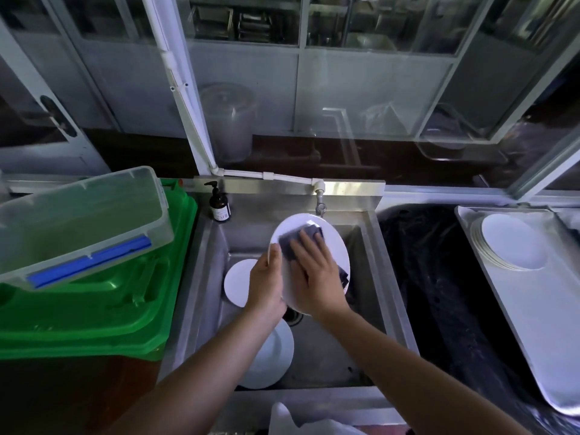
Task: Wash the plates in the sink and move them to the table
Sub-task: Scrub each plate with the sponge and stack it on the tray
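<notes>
Both hands work over the sink: the left hand grips the tilted plate by its rim to steady it, while the right hand presses a dark sponge flat against its face. Two more plates wait below. Washed ones sit stacked on a tray on the bench at the right; glass panels back the room.

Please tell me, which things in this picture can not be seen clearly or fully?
Head view:
- Cloth: blurred and partly under the right hand.
- Held plate: its lower part is hidden by both hands; the left hand grips its rim.
- Drain: mostly behind the plate and wrists.
- Bottle: label too small to read.
- Plate stack: count unclear.
- Tray: cut off by the right edge.
</notes>
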{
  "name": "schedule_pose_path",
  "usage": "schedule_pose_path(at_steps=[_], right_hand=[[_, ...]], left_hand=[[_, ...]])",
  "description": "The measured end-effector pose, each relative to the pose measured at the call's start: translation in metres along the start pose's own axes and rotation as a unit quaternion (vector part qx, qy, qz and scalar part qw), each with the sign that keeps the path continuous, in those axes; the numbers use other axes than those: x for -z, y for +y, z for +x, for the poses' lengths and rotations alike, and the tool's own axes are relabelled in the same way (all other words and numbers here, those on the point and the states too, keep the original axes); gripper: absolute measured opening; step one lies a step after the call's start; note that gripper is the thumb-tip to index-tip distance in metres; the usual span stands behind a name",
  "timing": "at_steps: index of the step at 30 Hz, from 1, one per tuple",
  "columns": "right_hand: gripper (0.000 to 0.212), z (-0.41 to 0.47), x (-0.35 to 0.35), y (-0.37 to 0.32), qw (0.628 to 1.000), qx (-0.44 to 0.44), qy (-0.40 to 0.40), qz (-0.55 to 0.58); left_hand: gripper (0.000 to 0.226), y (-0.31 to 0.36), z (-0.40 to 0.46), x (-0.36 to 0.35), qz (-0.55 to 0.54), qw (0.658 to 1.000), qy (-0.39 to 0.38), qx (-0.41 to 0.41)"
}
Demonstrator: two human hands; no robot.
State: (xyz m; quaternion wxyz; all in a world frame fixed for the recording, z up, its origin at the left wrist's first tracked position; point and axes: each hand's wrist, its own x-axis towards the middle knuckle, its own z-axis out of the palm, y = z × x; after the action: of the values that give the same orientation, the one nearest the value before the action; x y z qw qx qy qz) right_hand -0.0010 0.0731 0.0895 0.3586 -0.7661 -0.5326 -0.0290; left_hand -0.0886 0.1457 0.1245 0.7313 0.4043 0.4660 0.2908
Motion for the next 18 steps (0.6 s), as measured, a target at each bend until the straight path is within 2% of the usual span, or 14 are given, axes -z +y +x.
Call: schedule_pose_path(at_steps=[2, 5, 7, 9, 12, 14, 18], right_hand=[[0.049, -0.022, 0.0, -0.004, 0.997, 0.045, -0.056, -0.025], [0.073, -0.047, 0.012, 0.009, 0.981, 0.08, -0.161, -0.074], [0.078, -0.056, 0.021, 0.022, 0.96, 0.101, -0.225, -0.13], [0.06, -0.062, 0.023, 0.034, 0.953, 0.122, -0.227, -0.157], [0.041, -0.071, 0.022, 0.043, 0.959, 0.124, -0.172, -0.185], [0.039, -0.075, 0.025, 0.044, 0.958, 0.119, -0.161, -0.207], [0.045, -0.09, 0.032, 0.047, 0.947, 0.089, -0.198, -0.235]], left_hand=[[0.037, 0.004, 0.009, 0.007, -0.066, 0.997, 0.016, 0.048], [0.052, 0.008, 0.017, 0.022, -0.11, 0.986, 0.007, 0.123], [0.044, 0.007, 0.016, 0.027, -0.116, 0.979, -0.006, 0.167], [0.036, -0.001, 0.016, 0.032, -0.138, 0.972, -0.002, 0.192], [0.032, -0.01, 0.012, 0.038, -0.149, 0.961, -0.002, 0.232], [0.031, -0.019, 0.013, 0.042, -0.139, 0.955, -0.024, 0.259], [0.033, -0.035, 0.014, 0.053, -0.088, 0.946, -0.063, 0.307]])
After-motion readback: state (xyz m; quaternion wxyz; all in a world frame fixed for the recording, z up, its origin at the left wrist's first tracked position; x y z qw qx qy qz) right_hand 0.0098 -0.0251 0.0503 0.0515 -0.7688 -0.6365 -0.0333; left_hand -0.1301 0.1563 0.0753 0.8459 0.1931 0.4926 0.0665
